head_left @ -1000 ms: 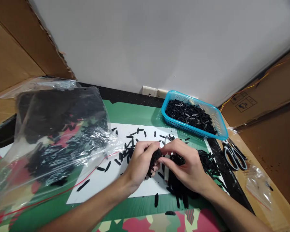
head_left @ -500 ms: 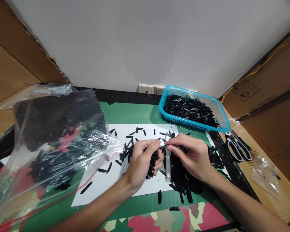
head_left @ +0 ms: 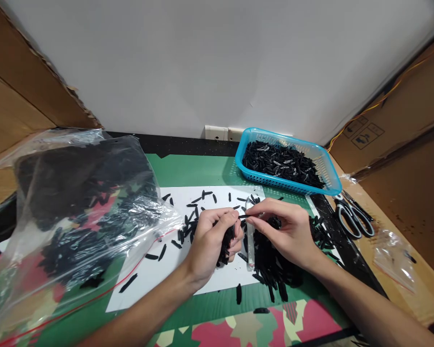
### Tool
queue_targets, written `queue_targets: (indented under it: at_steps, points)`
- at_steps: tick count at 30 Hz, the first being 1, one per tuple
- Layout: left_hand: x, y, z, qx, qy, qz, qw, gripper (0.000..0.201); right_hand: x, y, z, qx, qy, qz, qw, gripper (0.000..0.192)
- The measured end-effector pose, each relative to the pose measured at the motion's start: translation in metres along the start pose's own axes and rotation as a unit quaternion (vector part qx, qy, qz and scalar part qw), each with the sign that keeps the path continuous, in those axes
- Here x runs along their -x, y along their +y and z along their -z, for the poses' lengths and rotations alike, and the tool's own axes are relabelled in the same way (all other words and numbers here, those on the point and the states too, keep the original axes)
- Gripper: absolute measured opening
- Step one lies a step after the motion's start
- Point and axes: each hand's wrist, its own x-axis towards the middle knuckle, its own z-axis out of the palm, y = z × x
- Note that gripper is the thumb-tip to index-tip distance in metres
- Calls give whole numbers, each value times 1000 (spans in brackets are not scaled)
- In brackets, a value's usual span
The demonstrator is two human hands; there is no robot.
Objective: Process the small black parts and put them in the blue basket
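While the left hand (head_left: 210, 246) curls its fingers around a bunch of short black strips (head_left: 223, 254), thumb pressed on top, the right hand (head_left: 287, 231) pinches one black strip (head_left: 242, 216) between thumb and forefinger, so that it bridges both sets of fingertips above the white paper (head_left: 148, 277). From where I stand, a loose black pile (head_left: 275, 270) lies beneath the right hand, near a blue plastic basket (head_left: 271, 179) of similar pieces.

Two framed pictograms (head_left: 368, 136) on cardboard (head_left: 408, 115)
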Motion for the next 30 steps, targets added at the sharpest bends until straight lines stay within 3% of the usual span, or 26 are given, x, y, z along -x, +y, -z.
queue_targets:
  at_steps: [7,9,11,14,15,17,20,22,26,30]
  points:
    - [0,0,1,-12,4,-4,1000,39,2,7,-4,-52,10,-71,996,4]
    - [0,1,0,-5,7,3,1000,38,3,5,-4,-24,8,-40,999,5]
    - [0,2,-1,5,10,11,1000,37,2,1,-1,50,10,43,998,13]
    - [0,5,-3,28,17,24,999,35,-10,0,17,202,52,175,962,27]
    - [0,6,-3,36,20,28,999,35,-17,2,26,246,80,182,949,31]
    - [0,7,-2,45,26,37,998,33,-32,6,46,313,177,160,919,30]
    - [0,8,-1,36,46,31,998,31,-48,11,61,401,198,101,889,24]
    - [-1,7,0,25,55,21,998,31,-46,9,55,383,163,111,902,17]
    - [-3,5,1,-1,67,24,997,32,-19,-1,13,254,46,151,954,11]
    - [-3,3,-2,-31,104,32,994,33,2,-3,-15,258,38,210,942,12]
